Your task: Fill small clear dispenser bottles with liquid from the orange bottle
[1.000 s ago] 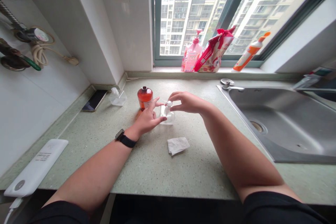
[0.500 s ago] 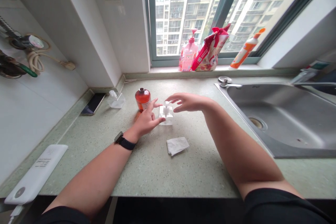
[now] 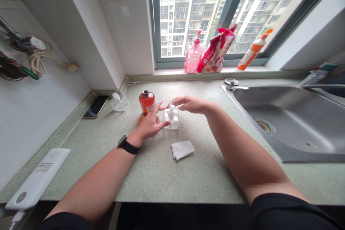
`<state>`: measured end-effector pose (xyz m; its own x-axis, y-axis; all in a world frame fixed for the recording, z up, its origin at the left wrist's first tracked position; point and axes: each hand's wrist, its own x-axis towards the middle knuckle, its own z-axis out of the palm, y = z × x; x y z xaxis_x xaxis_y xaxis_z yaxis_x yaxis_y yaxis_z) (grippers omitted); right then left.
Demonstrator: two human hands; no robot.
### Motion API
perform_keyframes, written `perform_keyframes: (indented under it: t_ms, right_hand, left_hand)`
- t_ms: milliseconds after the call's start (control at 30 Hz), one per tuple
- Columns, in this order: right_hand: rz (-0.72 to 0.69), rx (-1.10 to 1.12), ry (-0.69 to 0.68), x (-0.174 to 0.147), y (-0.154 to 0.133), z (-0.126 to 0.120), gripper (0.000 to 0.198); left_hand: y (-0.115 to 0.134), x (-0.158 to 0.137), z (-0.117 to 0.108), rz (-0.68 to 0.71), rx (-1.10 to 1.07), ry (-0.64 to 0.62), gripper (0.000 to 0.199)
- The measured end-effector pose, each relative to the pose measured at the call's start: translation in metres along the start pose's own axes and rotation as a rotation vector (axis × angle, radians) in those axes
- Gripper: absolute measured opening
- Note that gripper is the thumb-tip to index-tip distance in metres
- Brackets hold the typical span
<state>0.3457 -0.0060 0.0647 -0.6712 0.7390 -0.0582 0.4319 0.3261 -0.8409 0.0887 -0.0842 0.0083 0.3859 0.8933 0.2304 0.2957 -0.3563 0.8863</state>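
Observation:
A small clear square pump bottle (image 3: 174, 118) with a white pump top stands upright on the counter. My left hand (image 3: 151, 124) is at its left side, thumb in front and index finger stretched out behind; whether it presses on the bottle I cannot tell. Over the back of the pump top reaches my right hand (image 3: 192, 104), its fingers extended and the tips by the nozzle. Behind my left hand is an uncapped amber-red bottle (image 3: 147, 101), its lower part partly hidden by the fingers. Nearer me lies a folded white tissue (image 3: 182, 150).
A second clear bottle (image 3: 119, 103) and a phone (image 3: 96, 106) lie at the back left. A white power bank (image 3: 39, 178) is at the left edge, a steel sink (image 3: 291, 122) on the right. Pink pump bottle (image 3: 193, 57), red bag (image 3: 215, 54) and orange-white bottle (image 3: 251, 54) line the windowsill.
My right hand has shifted slightly left, its fingers closer together and nearer the pump top. My left hand has hardly moved.

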Motion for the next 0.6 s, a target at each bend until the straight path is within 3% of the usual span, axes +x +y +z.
perform_keyframes:
  t_ms: [200,300,433,600]
  right_hand:
    - [0.054,-0.006,0.061,0.001,0.009,-0.008,0.037]
    - [0.06,0.001,0.073,0.0,0.009,-0.009,0.045]
    - [-0.024,0.034,-0.014,0.001,0.008,-0.004,0.052]
    - [-0.071,0.024,-0.044,0.0,0.011,-0.007,0.023]
  left_hand:
    - [-0.002,0.001,0.001,-0.016,0.002,0.013,0.096]
    - [-0.003,0.0,0.001,-0.02,-0.001,0.006,0.096]
    - [-0.002,0.0,0.001,-0.009,-0.009,0.006,0.096]
    - [-0.002,0.001,0.0,-0.014,-0.008,0.008,0.094]
